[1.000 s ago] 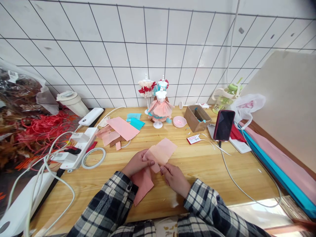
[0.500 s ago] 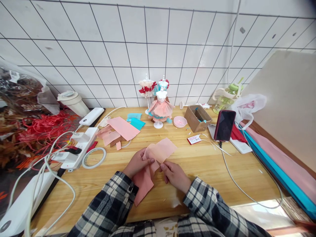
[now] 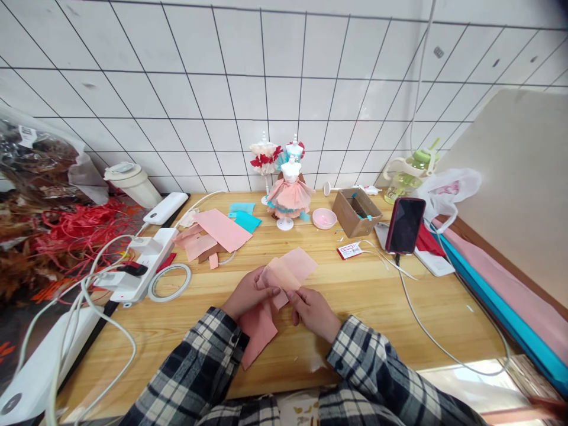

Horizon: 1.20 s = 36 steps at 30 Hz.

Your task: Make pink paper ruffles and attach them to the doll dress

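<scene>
Both my hands meet over the wooden table [image 3: 364,307] near its front edge, pinching a light pink sheet [image 3: 290,269]. My left hand [image 3: 246,294] grips the sheet's left end with thumb and fingers closed. My right hand [image 3: 313,310] pinches its lower edge just to the right. The sheet rises away from me, toward the back of the table. A darker pink piece [image 3: 257,331] lies flat under my left wrist. Plaid sleeves cover both forearms.
Behind stand little mannequins in paper dresses [image 3: 289,192], a pink bowl [image 3: 323,218], a small cardboard box [image 3: 355,211] and a propped phone [image 3: 403,225] with its cable. Pink and teal scraps [image 3: 222,231], a tape ring [image 3: 171,283] and a power strip [image 3: 142,263] lie left. Paper rolls [image 3: 510,307] line the right edge.
My right hand has slid slightly left and up along the sheet's lower edge, closer to my left hand. The sheet stays held in about the same place.
</scene>
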Each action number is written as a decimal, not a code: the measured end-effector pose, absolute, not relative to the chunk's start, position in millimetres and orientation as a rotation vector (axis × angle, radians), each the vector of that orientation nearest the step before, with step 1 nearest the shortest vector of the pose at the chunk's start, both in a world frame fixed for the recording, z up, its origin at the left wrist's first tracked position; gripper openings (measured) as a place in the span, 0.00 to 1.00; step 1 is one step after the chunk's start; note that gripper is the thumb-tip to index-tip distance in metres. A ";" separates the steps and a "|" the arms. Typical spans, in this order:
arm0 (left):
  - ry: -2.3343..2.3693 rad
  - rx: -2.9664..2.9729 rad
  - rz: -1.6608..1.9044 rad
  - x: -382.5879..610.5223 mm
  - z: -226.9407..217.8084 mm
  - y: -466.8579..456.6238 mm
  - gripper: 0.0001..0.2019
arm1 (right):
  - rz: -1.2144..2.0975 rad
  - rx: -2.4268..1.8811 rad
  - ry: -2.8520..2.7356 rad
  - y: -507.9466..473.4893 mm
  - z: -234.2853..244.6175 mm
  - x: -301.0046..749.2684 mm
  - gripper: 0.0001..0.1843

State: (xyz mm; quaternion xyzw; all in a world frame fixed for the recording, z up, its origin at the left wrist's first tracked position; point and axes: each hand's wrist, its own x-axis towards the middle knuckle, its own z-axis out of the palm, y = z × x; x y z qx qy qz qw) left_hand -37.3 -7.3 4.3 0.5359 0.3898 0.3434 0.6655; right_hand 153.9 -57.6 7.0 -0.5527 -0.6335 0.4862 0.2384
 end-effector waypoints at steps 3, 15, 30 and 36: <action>0.877 1.204 0.781 -37.0 4.6 -7.5 0.28 | 1.307 -1.524 -1.711 -57.1 7.2 152.2 0.26; 0.912 1.228 0.786 -36.6 6.9 -7.9 0.30 | 1.283 -1.508 -1.713 -56.5 3.5 149.9 0.26; 0.956 1.264 0.778 -37.8 8.4 -7.2 0.26 | 1.323 -1.490 -1.756 -51.3 1.5 153.9 0.24; 0.983 1.215 0.845 -37.9 5.1 -7.0 0.27 | 1.220 -1.507 -1.853 -45.4 2.5 161.9 0.23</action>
